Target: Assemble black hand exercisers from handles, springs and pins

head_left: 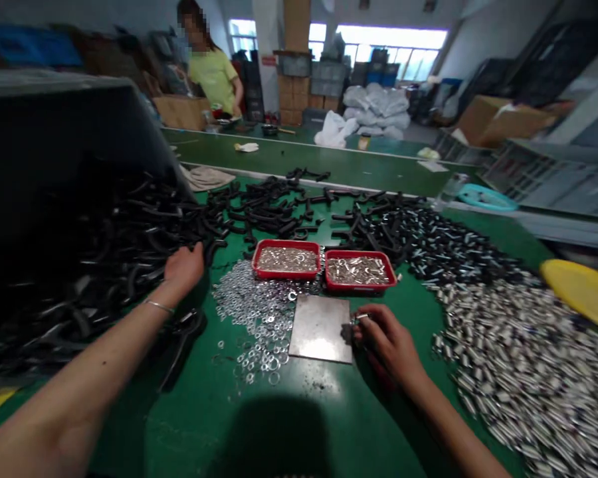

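1. Table (369, 425): green, runs under everything in front.
2. Bin (54, 83): big, dark, on its left side, open toward the table. Black parts (152, 219) in its mouth, spilling out and across the table behind the trays. One more lies nearer, below the left wrist.
3. Silver pile (533, 372): short cylinders, right side, running out of view.
4. Dark pile (448, 239): small black pieces mixed with shiny ones, just behind the silver pile.
5. Person (212, 76): yellow top, far side, beyond the green bench (299, 154).
6. Yellow disc (585, 292): right edge, beside the silver pile.
7. Left hand (183, 265): arm stretched out, at the edge of the black parts. Fingers mostly hidden; can't tell if wide, narrow or holding.
8. Right hand (383, 335): at the plate's right edge, fingers bent in close by a small dark piece (347, 333). Can't tell if gripped.
9. Plate (321, 328): flat, squarish metal, between the hands, nearer the right.
10. Red trays (286, 275): two side by side behind the plate, filled with tiny metal bits.
11. Washers (259, 299): loose, left of the plate.
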A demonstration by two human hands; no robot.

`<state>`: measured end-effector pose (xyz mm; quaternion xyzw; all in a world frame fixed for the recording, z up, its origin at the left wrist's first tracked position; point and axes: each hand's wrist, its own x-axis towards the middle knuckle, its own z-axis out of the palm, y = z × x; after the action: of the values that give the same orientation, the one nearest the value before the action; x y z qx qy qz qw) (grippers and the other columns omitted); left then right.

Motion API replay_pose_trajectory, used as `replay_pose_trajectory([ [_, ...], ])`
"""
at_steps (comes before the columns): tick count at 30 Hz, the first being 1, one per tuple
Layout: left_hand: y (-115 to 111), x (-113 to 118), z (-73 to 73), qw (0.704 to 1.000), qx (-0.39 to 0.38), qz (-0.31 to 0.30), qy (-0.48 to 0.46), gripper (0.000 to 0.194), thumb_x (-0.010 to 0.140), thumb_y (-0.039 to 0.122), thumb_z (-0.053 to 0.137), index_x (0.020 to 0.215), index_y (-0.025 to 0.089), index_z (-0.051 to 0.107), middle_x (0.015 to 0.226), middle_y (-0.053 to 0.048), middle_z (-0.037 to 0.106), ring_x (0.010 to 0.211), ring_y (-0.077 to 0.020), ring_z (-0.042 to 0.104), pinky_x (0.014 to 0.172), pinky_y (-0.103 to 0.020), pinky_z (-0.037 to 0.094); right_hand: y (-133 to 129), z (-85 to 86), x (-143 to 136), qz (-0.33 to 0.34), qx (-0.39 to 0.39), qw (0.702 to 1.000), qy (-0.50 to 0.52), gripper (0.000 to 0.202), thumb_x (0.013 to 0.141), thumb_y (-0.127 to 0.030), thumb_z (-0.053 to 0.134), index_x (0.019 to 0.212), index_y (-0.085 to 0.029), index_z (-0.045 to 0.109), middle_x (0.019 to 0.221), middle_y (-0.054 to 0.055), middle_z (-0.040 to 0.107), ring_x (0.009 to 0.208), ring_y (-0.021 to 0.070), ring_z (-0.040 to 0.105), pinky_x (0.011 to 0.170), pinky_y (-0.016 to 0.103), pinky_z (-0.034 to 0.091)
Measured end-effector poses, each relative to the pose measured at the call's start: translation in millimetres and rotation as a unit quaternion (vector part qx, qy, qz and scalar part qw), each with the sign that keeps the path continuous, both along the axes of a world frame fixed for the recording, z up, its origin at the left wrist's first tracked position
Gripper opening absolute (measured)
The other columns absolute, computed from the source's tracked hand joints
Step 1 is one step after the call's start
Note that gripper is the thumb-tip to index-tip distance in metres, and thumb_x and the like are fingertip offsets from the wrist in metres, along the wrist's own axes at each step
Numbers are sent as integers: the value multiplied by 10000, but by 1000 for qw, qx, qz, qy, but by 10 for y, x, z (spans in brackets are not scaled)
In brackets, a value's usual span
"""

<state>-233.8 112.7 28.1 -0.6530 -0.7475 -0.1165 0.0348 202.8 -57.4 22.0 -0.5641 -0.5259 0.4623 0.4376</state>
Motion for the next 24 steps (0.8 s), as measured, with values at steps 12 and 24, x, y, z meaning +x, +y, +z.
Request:
replay_pose_trajectory([
  [12, 438, -256, -84, 992, -40, 11, -117, 455, 769, 305, 632, 1182, 175, 490, 790, -48, 629, 880, -361, 670, 764, -466, 511, -187, -490, 48, -51, -33, 991, 117, 277, 815, -419, 741, 972, -221, 627, 887, 30, 704, 787, 180, 655, 760, 329, 516],
  [24, -1385, 2165, -420, 657, -232, -212, -685, 392, 928, 538, 531, 1162, 229, 477, 655, 71, 502, 450, -60, 435, 432, -169, 370, -54, -371, -366, -80, -56, 959, 265, 366, 781, -413, 790, 994, -224, 559, 915, 33, 718, 795, 194, 712, 756, 353, 561],
])
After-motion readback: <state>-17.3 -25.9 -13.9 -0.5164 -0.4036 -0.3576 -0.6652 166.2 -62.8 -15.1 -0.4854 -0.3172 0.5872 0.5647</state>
